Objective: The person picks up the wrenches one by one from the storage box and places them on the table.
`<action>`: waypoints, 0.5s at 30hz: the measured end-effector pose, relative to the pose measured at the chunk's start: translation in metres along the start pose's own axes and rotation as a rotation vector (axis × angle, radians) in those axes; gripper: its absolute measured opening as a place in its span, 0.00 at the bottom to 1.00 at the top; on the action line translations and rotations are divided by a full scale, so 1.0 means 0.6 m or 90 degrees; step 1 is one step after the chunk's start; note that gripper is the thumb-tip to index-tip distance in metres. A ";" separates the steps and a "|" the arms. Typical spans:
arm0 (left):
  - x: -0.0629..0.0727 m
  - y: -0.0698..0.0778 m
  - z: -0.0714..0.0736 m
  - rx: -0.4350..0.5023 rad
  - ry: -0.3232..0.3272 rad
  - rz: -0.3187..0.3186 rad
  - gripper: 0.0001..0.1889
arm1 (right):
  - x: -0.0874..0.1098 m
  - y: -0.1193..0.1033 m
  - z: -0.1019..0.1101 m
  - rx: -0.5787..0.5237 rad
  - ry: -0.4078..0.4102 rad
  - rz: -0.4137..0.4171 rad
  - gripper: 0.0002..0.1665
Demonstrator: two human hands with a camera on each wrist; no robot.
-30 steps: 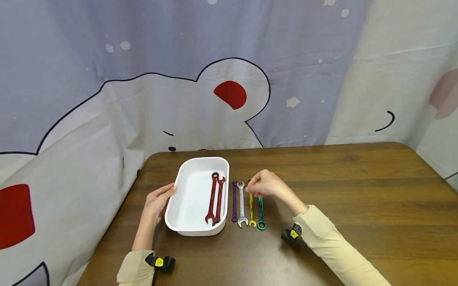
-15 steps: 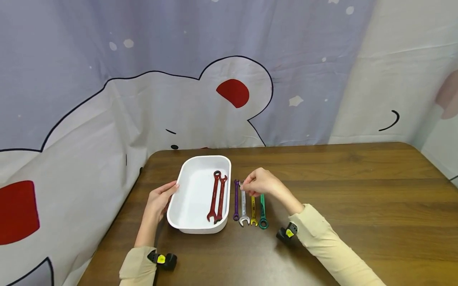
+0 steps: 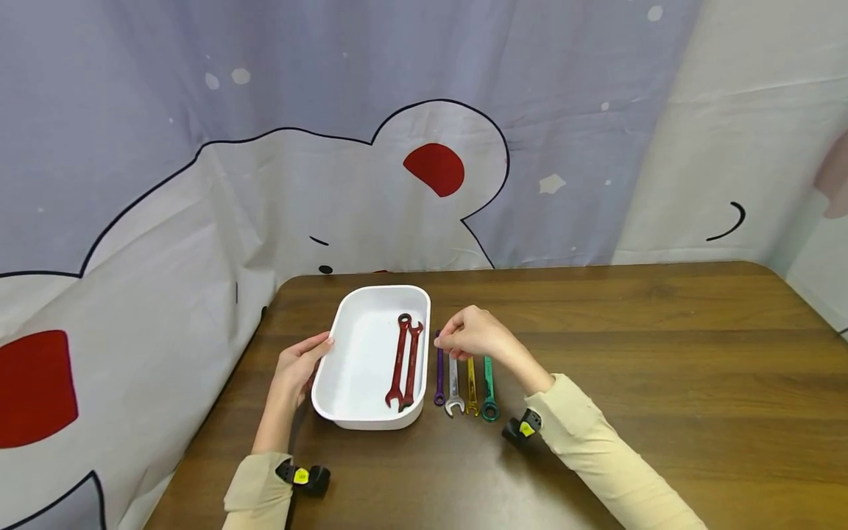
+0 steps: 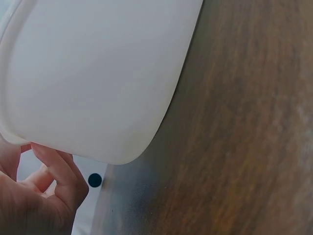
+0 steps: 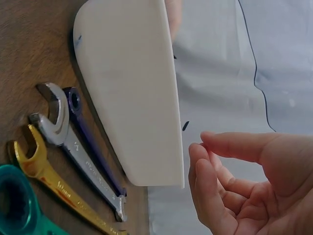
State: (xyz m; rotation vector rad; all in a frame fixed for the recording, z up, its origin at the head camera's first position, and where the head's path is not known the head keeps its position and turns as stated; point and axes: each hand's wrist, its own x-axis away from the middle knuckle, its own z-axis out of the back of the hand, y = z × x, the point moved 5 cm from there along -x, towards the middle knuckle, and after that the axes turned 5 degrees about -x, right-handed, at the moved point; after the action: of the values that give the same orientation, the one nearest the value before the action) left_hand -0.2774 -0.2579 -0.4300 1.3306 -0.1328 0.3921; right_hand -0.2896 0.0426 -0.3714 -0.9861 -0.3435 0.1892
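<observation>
My left hand (image 3: pixel 297 368) grips the left rim of a white plastic tray (image 3: pixel 339 313), thumb on top and fingers beneath in the left wrist view. Two red wrenches (image 3: pixel 398 361) lie side by side inside the tray. Right of it a row of wrenches lies on the table: purple (image 3: pixel 440 383), silver (image 3: pixel 453 386), yellow (image 3: pixel 472 386) and green (image 3: pixel 489 383). Over their far ends hovers my right hand (image 3: pixel 478 333), hiding some of them. The right wrist view shows its fingers (image 5: pixel 208 183) loosely bent, thumb and index tips together, with nothing between them.
The brown wooden table (image 3: pixel 629 353) extends to the right and towards me. A patterned curtain (image 3: pixel 265 184) hangs behind and along its left side. Small wrist cameras (image 3: pixel 318 481) are strapped at both cuffs.
My right hand has moved left along the far ends of the row, from the yellow wrench past the silver one to the purple one. The left hand keeps its grip on the tray.
</observation>
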 end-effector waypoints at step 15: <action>0.002 0.001 -0.001 0.002 -0.001 0.001 0.28 | -0.001 -0.022 -0.014 -0.031 0.009 0.021 0.06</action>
State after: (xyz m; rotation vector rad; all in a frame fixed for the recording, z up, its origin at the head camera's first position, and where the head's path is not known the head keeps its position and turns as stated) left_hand -0.2767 -0.2572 -0.4296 1.3340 -0.1342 0.3933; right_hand -0.2873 0.0286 -0.3647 -1.0415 -0.3206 0.2047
